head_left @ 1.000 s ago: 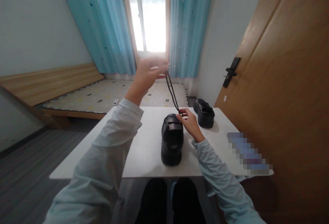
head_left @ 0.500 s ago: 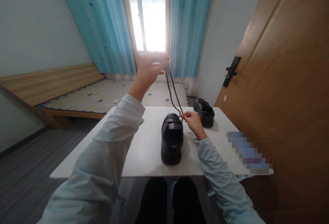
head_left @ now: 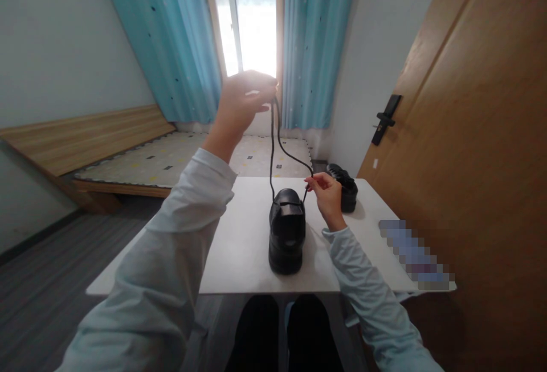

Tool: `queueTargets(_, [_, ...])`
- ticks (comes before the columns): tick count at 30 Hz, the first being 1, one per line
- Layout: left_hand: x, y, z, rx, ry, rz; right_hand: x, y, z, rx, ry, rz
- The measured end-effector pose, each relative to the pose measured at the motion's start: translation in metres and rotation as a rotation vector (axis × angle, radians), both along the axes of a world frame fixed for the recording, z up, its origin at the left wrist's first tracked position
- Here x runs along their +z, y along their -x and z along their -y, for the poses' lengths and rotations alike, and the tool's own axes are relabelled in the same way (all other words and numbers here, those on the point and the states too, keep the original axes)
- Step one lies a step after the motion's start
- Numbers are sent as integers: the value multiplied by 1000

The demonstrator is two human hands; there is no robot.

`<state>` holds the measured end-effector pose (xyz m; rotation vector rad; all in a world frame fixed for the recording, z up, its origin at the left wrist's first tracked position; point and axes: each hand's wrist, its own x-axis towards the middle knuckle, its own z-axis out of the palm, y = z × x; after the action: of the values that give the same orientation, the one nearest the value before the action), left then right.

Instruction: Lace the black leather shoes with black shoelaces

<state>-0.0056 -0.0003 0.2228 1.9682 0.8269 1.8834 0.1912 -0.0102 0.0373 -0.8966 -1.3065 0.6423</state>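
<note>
A black shoe [head_left: 287,241] stands on the white table with its heel towards me. Raised high above it, my left hand [head_left: 245,98] pinches the upper ends of a dark shoelace [head_left: 272,150]. Two strands hang from those fingers: one drops to the shoe's left side, the other bows out to the right. My right hand [head_left: 327,192] grips that right strand low down, just to the right of the shoe's opening. A second black shoe [head_left: 349,194], with its laces in, sits behind my right hand and is partly hidden by it.
The white table [head_left: 239,264] ends just before my knees. A pixelated flat item [head_left: 412,252] lies at its right edge. Beyond stands a bed [head_left: 128,167] under a bright window, and a wooden door [head_left: 478,133] is at the right.
My left hand has moved slightly up and to the left with the shoelace. My right hand has shifted right and a little up, drawing one strand away so the two strands have spread apart.
</note>
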Motion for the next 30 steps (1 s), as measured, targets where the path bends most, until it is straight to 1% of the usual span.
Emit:
queueTargets(3, [9,2,4,-34,6,17,-1,7,0,0,26,75])
queueTargets(6, [17,1,7,-90,10,2,-8,16,0,16,58,231])
queueTargets(10, [30,-7,9,-133,43,-44,-18,27,2,97,136,416])
queueTargets(13, [40,-15,11,-191,76,-72,-22,31,5,86,194,478])
queueTargets(15, [46,-21,15,-227,72,-92,-24,32,6,52,219,476])
queueTargets(17, [51,-27,20,-241,39,-114,-24,33,7,56,239,449])
queueTargets(20, [57,-31,24,-210,-6,-156,-23,33,9,123,259,390])
queueTargets(23, [62,-30,22,-184,8,-222,-21,33,10,204,273,337])
queueTargets(26, [64,-28,19,-203,13,-257,-19,32,9,283,278,328])
queueTargets(30, [60,-31,22,-226,14,-237,-17,34,2,287,302,336])
